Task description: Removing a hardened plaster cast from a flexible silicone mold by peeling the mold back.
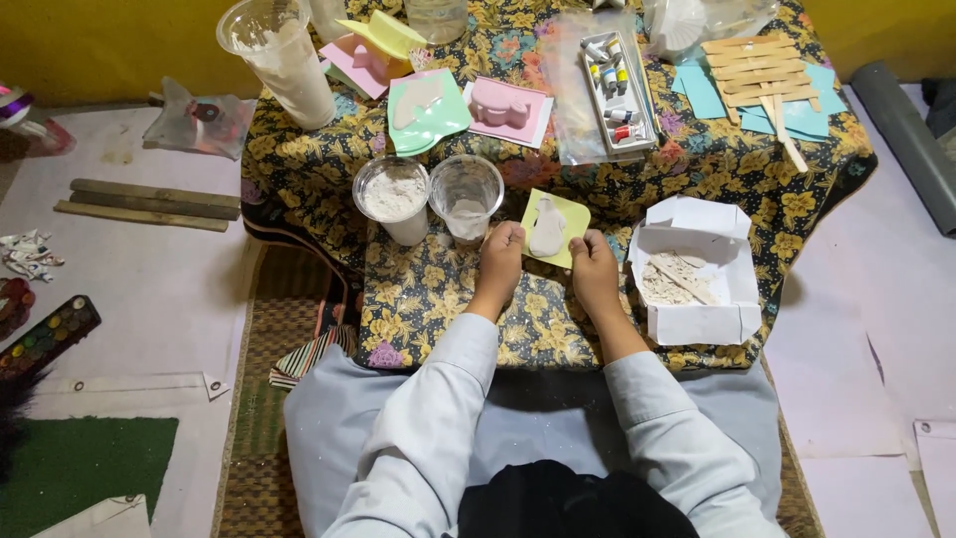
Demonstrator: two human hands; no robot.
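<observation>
A small yellow-green mould [565, 214] filled with white plaster lies on the flowered cloth [438, 289] in front of me. My left hand [499, 255] touches its lower left edge and my right hand [594, 269] rests at its lower right edge; whether either hand grips it I cannot tell. Two clear plastic cups stand just left of the mould: one [396, 198] half full of white powder, the other [466, 195] smeared with white mix.
An open white box [697, 267] with white crumbs and a stick sits to the right. Farther back lie pink and green moulds [510, 104], a tray of paint tubes [615, 92], wooden sticks [762, 70] on blue paper, and a tall cup [282, 62].
</observation>
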